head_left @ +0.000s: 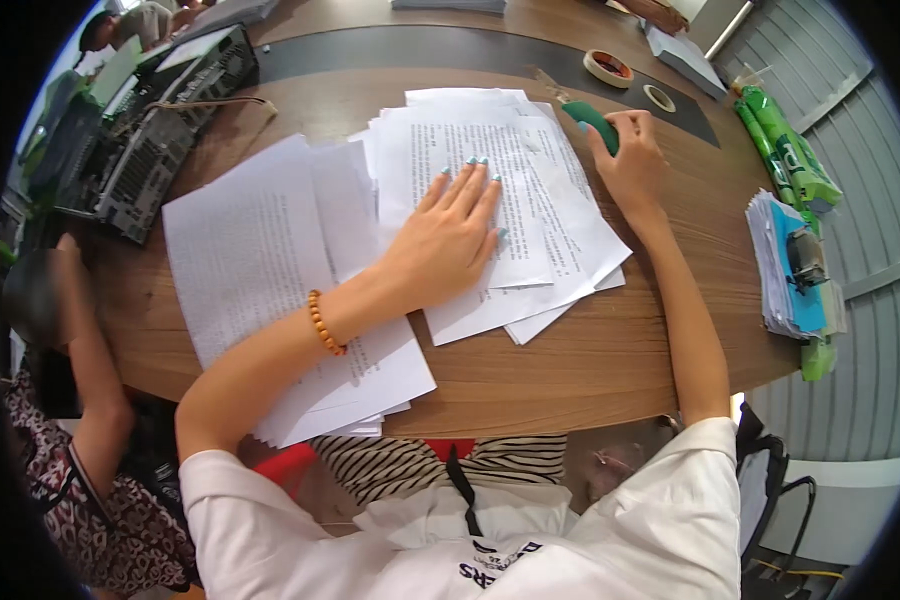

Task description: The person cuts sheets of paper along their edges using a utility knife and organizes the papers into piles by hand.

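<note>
My left hand (453,235) lies flat, fingers spread, on a messy stack of printed sheets (510,310) near the middle of the wooden table. A beaded bracelet circles that wrist. Under my left forearm is a second pile of printed pages (245,235), its edge overlapping the first. My right hand (632,165) is wrapped round a green tool (590,124) at the top right of the stack. The tool's thin front end points up and left, and what kind it is cannot be made out.
Two tape rolls (608,69) lie beyond my right hand. An opened electronic chassis (150,135) stands at the left, with a cable. Clipped papers (785,265) and green packets (785,150) line the right edge. Another person's arm (95,370) is at the left.
</note>
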A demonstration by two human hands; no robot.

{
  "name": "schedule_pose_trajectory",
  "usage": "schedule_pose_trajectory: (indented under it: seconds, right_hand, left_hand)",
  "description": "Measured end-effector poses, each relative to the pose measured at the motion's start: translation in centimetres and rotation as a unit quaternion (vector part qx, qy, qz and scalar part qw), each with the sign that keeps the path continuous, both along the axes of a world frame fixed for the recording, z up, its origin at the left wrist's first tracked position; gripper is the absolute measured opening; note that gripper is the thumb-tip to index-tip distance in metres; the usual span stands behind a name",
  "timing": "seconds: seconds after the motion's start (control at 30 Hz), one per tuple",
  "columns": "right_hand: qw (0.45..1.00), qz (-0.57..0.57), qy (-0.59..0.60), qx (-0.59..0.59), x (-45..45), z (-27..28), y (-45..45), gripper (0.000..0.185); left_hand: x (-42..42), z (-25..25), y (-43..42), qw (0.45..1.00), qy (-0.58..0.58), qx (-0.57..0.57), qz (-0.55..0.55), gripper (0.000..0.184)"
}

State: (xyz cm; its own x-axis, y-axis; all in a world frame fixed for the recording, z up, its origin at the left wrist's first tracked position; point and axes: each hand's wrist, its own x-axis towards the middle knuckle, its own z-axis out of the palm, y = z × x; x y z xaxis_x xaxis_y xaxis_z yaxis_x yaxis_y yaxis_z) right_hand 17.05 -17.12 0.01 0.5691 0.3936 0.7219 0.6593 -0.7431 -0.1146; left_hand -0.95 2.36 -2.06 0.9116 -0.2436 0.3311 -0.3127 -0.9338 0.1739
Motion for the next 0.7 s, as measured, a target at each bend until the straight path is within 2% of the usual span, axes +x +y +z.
schedule_pose_trajectory:
  seconds: [0.07,0.1,0.13,0.2,0.27,0.33,0.37,0.4,0.43,0.47,0.57,0.63,0.67,0.7]
  right_hand:
    - [0.999,-0.046,-0.009,-0.006,-0.2,-0.4,-0.1,0.024]
    - [0.999,-0.038,-0.007,0.000,-0.1,-0.6,-0.1,0.024]
    - [0.999,-0.029,-0.004,0.021,0.0,-0.7,-0.2,0.024]
    - [0.999,-0.020,-0.016,0.032,0.3,-0.9,-0.4,0.024]
    - [0.998,-0.019,0.001,0.051,0.4,-1.0,-0.6,0.024]
    - [0.998,-0.017,0.028,0.059,0.3,-1.1,-0.7,0.024]
    - [0.998,-0.022,0.027,0.043,0.1,-1.1,-0.6,0.024]
    - [0.999,-0.027,0.026,0.029,0.2,-1.1,-0.5,0.024]
    - [1.000,-0.019,0.006,0.023,0.4,-1.3,-0.5,0.025]
    - [0.999,-0.013,0.017,0.036,0.5,-1.5,-0.4,0.025]
    - [1.000,-0.018,-0.008,0.012,1.1,-1.9,-0.3,0.026]
    - [1.000,-0.014,0.002,0.016,1.2,-1.8,-0.2,0.026]
    - [1.000,-0.012,0.005,0.011,1.2,-1.8,-0.2,0.026]
    - [1.000,-0.012,0.011,0.015,1.1,-1.9,-0.2,0.026]
  left_hand:
    - [0.0,0.4,0.1,0.997,0.003,-0.075,-0.025,0.048]
    - [0.1,0.8,0.1,0.987,-0.002,-0.151,-0.045,0.046]
    - [0.4,1.6,0.2,0.991,-0.001,-0.130,-0.036,0.046]
    - [0.9,3.3,1.1,0.957,-0.099,-0.249,-0.109,0.044]
    - [-0.1,6.1,2.7,0.953,-0.149,-0.255,-0.070,0.029]
    - [-3.1,9.1,5.1,0.970,-0.124,-0.208,0.027,0.017]
    - [-5.1,10.0,6.6,0.972,-0.131,-0.169,0.093,0.017]
    - [-7.4,10.9,8.1,0.970,-0.138,-0.126,0.158,0.019]
    - [-9.9,12.0,9.2,0.959,-0.081,-0.029,0.269,0.026]
    - [-12.5,13.0,10.1,0.926,-0.024,0.070,0.371,0.034]
    - [-19.3,11.9,12.6,0.885,0.042,0.109,0.451,0.044]
    - [-23.0,9.6,13.9,0.867,0.132,-0.064,0.476,0.037]
    - [-24.5,8.7,14.3,0.822,0.213,-0.212,0.484,0.030]
    - [-25.3,8.8,13.6,0.822,0.215,-0.205,0.486,0.030]
